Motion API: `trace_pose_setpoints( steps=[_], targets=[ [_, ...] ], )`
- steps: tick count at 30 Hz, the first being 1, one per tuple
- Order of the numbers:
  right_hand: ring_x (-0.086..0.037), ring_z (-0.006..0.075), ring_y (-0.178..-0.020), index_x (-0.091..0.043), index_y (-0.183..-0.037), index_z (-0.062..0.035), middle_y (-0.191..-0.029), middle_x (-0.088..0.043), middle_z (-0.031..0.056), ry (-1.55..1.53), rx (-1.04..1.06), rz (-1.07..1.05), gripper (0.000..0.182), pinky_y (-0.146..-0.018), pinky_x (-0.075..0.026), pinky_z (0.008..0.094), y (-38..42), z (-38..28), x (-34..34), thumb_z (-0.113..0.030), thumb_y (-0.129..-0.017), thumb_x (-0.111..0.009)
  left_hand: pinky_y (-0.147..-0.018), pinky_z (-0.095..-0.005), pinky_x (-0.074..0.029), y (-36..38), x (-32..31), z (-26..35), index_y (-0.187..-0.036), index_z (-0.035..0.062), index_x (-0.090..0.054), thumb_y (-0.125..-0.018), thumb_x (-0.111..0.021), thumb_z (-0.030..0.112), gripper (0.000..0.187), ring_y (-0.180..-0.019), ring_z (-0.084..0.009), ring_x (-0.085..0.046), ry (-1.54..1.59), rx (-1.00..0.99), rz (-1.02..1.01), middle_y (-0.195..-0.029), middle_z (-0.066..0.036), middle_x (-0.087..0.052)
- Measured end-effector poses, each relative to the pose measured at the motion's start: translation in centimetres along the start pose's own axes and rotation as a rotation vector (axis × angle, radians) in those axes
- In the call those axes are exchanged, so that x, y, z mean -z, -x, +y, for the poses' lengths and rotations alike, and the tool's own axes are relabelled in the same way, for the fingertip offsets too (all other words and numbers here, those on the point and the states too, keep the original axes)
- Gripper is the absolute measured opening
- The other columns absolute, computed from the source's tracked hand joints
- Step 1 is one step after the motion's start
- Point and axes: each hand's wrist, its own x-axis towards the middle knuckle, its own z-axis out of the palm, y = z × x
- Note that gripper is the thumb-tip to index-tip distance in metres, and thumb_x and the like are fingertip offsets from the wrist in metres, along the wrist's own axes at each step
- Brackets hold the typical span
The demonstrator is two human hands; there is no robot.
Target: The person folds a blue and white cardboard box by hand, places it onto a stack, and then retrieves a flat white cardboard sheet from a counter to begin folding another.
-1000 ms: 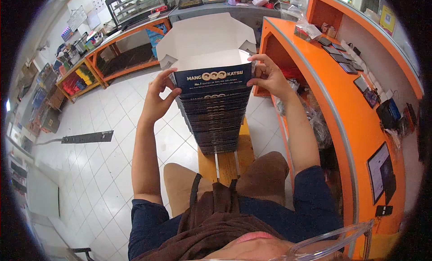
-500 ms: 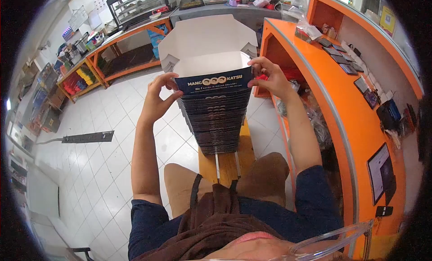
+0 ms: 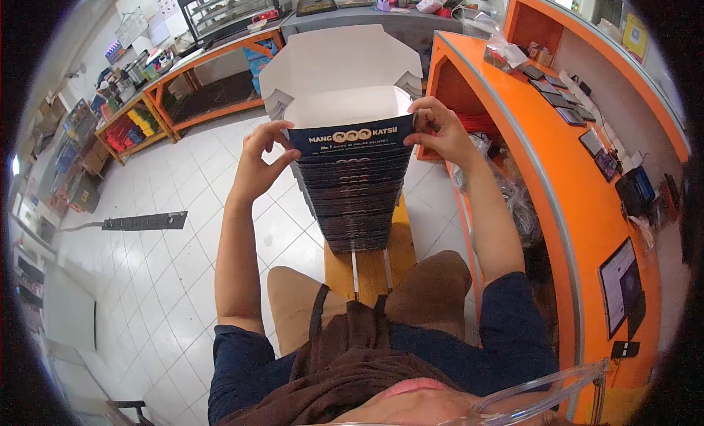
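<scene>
A tall stack of dark blue printed food boxes (image 3: 352, 198) stands in front of me on a yellow wooden bench (image 3: 374, 272). On top sits a food box (image 3: 352, 135) with "MANG KATSU" lettering on its front and a white inside; its lid flap (image 3: 341, 59) is raised at the far side. My left hand (image 3: 262, 151) pinches the box's front left corner between thumb and fingers. At the front right corner, my right hand (image 3: 440, 132) grips the same box in a similar way. The box's underside is hidden.
An orange counter (image 3: 506, 110) with several phones and tablets runs along my right, with plastic bags below it. Behind the stack is a grey counter (image 3: 337, 16). A black power strip (image 3: 144, 220) lies on the tiled floor (image 3: 169, 279) at left.
Both hands keep their hold on the top box's front corners. The view has shifted very slightly; otherwise almost nothing differs.
</scene>
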Motion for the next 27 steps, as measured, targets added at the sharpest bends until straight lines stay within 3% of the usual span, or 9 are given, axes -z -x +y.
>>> trace_pose_setpoints(
  steps=[9,12,15,16,20,22,23,24,27],
  targets=[
    [-0.048,0.0062,-0.071,-0.056,-0.088,-0.0076,-0.080,-0.051,-0.0046,0.082,0.069,-0.051,0.032,-0.063,-0.041,0.0227,0.6,0.2,0.0,-0.016,-0.070,-0.081,-0.085,-0.0336,-0.034,-0.2,-0.1,-0.1,-0.094,0.0142,-0.066,-0.056,-0.085,0.021,0.043,-0.080,-0.0139,-0.049,-0.111,-0.085,-0.056,-0.081,0.006,-0.062],
    [-0.046,0.0049,-0.066,-0.059,-0.106,-0.0049,-0.073,-0.048,-0.0039,-0.020,0.046,-0.050,0.031,-0.060,-0.040,0.0210,0.5,0.8,-0.3,-0.018,-0.081,-0.072,-0.079,-0.0309,-0.037,-0.4,-0.1,0.1,-0.098,0.0102,-0.065,-0.066,-0.081,0.018,0.036,-0.076,-0.0128,-0.049,-0.006,-0.087,-0.030,-0.077,0.003,-0.060],
    [-0.049,0.0049,-0.065,-0.057,-0.121,-0.0053,-0.067,-0.050,-0.0018,0.070,-0.155,0.155,0.043,-0.061,-0.042,0.0228,-0.7,-0.4,-0.7,-0.029,-0.086,-0.066,-0.068,-0.0272,-0.040,-1.2,-0.9,0.7,-0.103,0.0043,-0.064,-0.076,-0.073,0.016,0.031,-0.068,-0.0107,-0.049,0.190,0.026,0.070,-0.071,0.000,-0.056],
    [-0.054,0.0099,-0.062,-0.057,-0.123,-0.0031,-0.061,-0.055,0.0053,0.179,-0.241,0.185,0.044,-0.061,-0.044,0.0264,-1.4,-1.0,-1.1,-0.031,-0.089,-0.059,-0.064,-0.0261,-0.040,-1.5,-1.3,0.7,-0.105,0.0024,-0.063,-0.078,-0.070,0.015,0.030,-0.065,-0.0100,-0.048,0.168,0.064,0.097,-0.069,-0.001,-0.055],
    [-0.064,0.0179,-0.074,-0.064,-0.109,0.0006,-0.080,-0.067,0.0155,0.413,-0.209,0.229,0.033,-0.069,-0.048,0.0312,-3.6,0.3,-1.4,-0.022,-0.086,-0.058,-0.055,-0.0244,-0.039,-2.2,-1.5,1.0,-0.103,-0.0009,-0.064,-0.082,-0.063,0.013,0.025,-0.059,-0.0080,-0.046,0.017,0.141,0.064,-0.063,-0.003,-0.054],
    [-0.067,0.0247,-0.081,-0.066,-0.102,0.0012,-0.088,-0.067,0.0214,0.507,-0.174,0.244,0.029,-0.073,-0.049,0.0350,-4.4,1.3,-1.3,-0.019,-0.084,-0.056,-0.064,-0.0236,-0.041,-2.3,-1.2,0.5,-0.102,-0.0005,-0.066,-0.083,-0.059,0.010,0.022,-0.068,-0.0081,-0.050,0.000,0.215,-0.014,-0.073,-0.003,-0.059],
    [-0.066,0.0290,-0.080,-0.067,-0.096,0.0013,-0.086,-0.066,0.0223,0.494,-0.218,0.214,0.027,-0.073,-0.050,0.0389,-4.7,1.7,-1.3,-0.017,-0.081,-0.055,-0.068,-0.0232,-0.043,-2.3,-1.3,0.2,-0.101,-0.0004,-0.066,-0.084,-0.058,0.008,0.021,-0.073,-0.0081,-0.052,-0.002,0.246,-0.058,-0.078,-0.002,-0.061],
    [-0.066,0.0332,-0.079,-0.068,-0.091,0.0014,-0.084,-0.065,0.0233,0.488,-0.266,0.192,0.024,-0.074,-0.050,0.0428,-5.1,1.7,-1.5,-0.015,-0.079,-0.054,-0.056,-0.0256,-0.040,-2.2,-1.7,0.0,-0.089,-0.0025,-0.068,-0.082,-0.056,0.010,0.019,-0.059,-0.0087,-0.047,0.069,0.147,0.023,-0.065,-0.004,-0.057],
    [-0.065,0.0384,-0.077,-0.069,-0.078,0.0005,-0.079,-0.065,0.0228,0.692,-0.275,0.137,0.020,-0.075,-0.050,0.0460,-5.6,1.9,-1.2,-0.015,-0.077,-0.055,-0.066,-0.0271,-0.045,-1.6,-1.5,-0.3,-0.089,-0.0020,-0.067,-0.084,-0.059,0.009,0.015,-0.072,-0.0142,-0.058,-0.009,0.110,0.024,-0.078,-0.009,-0.065]
  ],
)
